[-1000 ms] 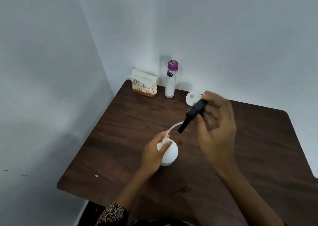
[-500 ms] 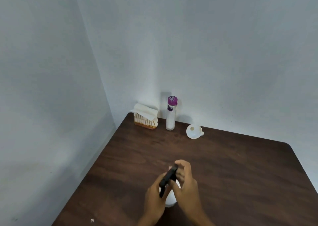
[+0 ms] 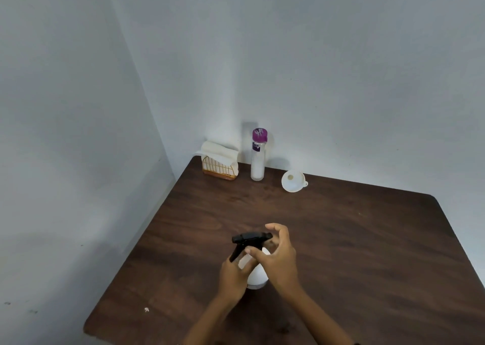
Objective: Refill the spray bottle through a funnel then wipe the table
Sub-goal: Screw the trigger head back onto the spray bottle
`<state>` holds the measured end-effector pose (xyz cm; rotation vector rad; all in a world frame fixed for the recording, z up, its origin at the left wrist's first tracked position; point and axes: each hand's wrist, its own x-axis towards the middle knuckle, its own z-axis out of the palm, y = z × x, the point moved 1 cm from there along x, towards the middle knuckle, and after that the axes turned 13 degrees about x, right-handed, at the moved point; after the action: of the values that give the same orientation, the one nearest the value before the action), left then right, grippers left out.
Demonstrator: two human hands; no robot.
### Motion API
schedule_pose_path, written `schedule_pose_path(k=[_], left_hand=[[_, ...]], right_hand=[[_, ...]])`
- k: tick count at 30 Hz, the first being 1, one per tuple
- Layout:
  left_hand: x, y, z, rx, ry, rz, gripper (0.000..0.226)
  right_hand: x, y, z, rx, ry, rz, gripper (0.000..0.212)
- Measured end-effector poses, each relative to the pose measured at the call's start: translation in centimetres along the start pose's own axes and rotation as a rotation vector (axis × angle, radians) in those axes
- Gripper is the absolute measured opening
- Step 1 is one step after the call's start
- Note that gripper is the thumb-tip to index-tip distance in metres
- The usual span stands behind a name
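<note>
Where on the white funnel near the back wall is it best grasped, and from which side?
Pinch the funnel by its wide rim, coming from above, near its small side tab. It seems to rest with the wide mouth facing up, so the rim is exposed.

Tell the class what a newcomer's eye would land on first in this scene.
Both hands, the left hand and right hand, meet on a white spray bottle with a black trigger head near the table's middle. At the far edge stand a purple-capped bottle, a napkin holder and a white funnel.
</note>
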<state>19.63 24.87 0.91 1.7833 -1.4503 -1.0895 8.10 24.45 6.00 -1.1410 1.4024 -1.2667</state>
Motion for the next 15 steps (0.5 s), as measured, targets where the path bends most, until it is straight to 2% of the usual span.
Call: schedule_pose_path(k=[4, 8, 12, 15], left_hand=[[0.0, 0.0, 0.1, 0.047, 0.005, 0.063, 0.021], [0.0, 0.1, 0.1, 0.066, 0.008, 0.059, 0.023], [-0.1, 0.2, 0.1, 0.084, 0.013, 0.073, 0.024], [0.0, 0.0, 0.0, 0.105, 0.016, 0.065, 0.024]], right_hand=[[0.1, 0.6, 0.6, 0.004, -0.001, -0.016, 0.055], [0.7, 0.9, 1.3, -0.023, -0.025, 0.008, 0.028], [0.9, 1.0, 1.4, -0.007, -0.03, 0.044, 0.033], [0.5, 1.0, 1.3, 0.023, -0.075, 0.049, 0.029]])
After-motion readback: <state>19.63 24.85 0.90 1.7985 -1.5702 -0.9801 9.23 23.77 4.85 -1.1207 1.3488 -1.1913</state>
